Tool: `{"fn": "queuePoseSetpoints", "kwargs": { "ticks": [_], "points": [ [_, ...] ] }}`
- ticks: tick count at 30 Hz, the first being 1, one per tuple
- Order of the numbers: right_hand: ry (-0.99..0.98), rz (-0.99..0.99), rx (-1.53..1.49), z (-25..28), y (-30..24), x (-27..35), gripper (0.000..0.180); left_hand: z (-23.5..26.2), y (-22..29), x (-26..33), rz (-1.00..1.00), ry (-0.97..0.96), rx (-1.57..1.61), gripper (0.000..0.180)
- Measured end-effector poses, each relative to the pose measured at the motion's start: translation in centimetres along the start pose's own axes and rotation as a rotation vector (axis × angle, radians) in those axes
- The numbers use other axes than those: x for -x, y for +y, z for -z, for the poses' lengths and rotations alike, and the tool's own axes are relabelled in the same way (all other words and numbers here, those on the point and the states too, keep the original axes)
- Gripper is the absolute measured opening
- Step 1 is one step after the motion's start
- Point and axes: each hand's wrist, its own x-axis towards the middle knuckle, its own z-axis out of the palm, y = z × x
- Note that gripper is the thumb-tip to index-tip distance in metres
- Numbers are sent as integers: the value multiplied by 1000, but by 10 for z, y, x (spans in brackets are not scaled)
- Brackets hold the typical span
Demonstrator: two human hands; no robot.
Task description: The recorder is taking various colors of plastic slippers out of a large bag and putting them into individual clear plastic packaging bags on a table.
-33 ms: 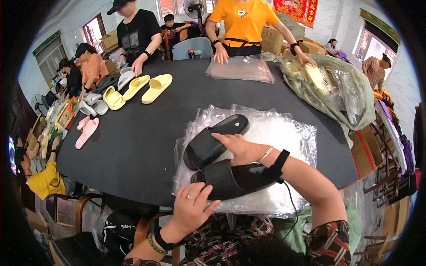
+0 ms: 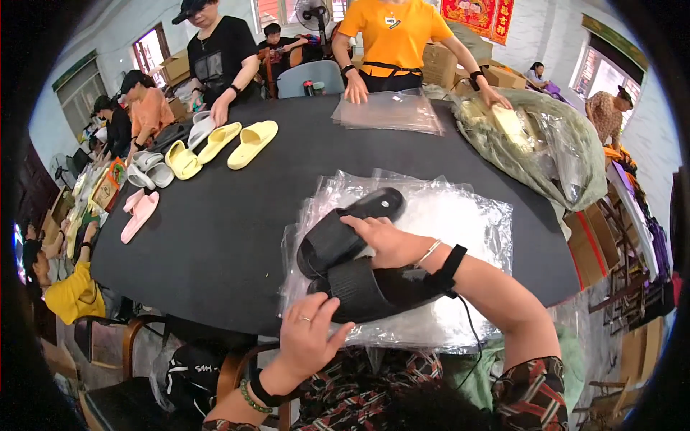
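Observation:
Two black slide slippers lie close together on a stack of clear plastic bags. My right hand (image 2: 392, 243) is closed on the far slipper (image 2: 332, 241), its fingers at the edge of the strap. Its wrist passes over the heel part of the near slipper (image 2: 353, 289). At that slipper's toe end is my left hand (image 2: 310, 329), fingers stretched out against the toe and strap edge, thumb apart. The clear plastic bags (image 2: 460, 215) spread beneath both slippers, reaching the table's front edge.
Pink, grey and yellow slippers (image 2: 253, 144) stand at the left of the black table (image 2: 208, 266). Opposite, a person in orange rests a hand on flat clear sheets (image 2: 392, 113) and the other at a green sack (image 2: 586, 154). A person in black handles a grey slipper (image 2: 202, 129).
My left hand has shifted very slightly left at the near slipper's toe. The far slipper has tilted a little under my right hand.

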Motion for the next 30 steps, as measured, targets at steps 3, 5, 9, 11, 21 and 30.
{"fn": "queuePoseSetpoints", "kwargs": {
  "ticks": [3, 5, 9, 11, 21, 30],
  "points": [
    [289, 50, -176, -2, -7, -1, 82, -7, -7, -3, 149, 19, 91, 65],
    [387, -7, -56, 16, -16, 5, 81, -11, -12, -6, 68, 110, 43, 80],
    [545, -89, 17, 15, -16, 32, 70, -33, -14, 9, 85, -182, -78, 90],
    [396, -253, 130, -13, 1, 51, 66, -36, -13, 9, 129, -368, -199, 84],
    [630, -947, 258, 51, 173, 145, 55, -74, -19, -6, 65, -401, -129, 85],
    [352, -287, -98, 5, -5, 166, 71, -76, -27, 6, 96, -375, -146, 85]
  ]
}}
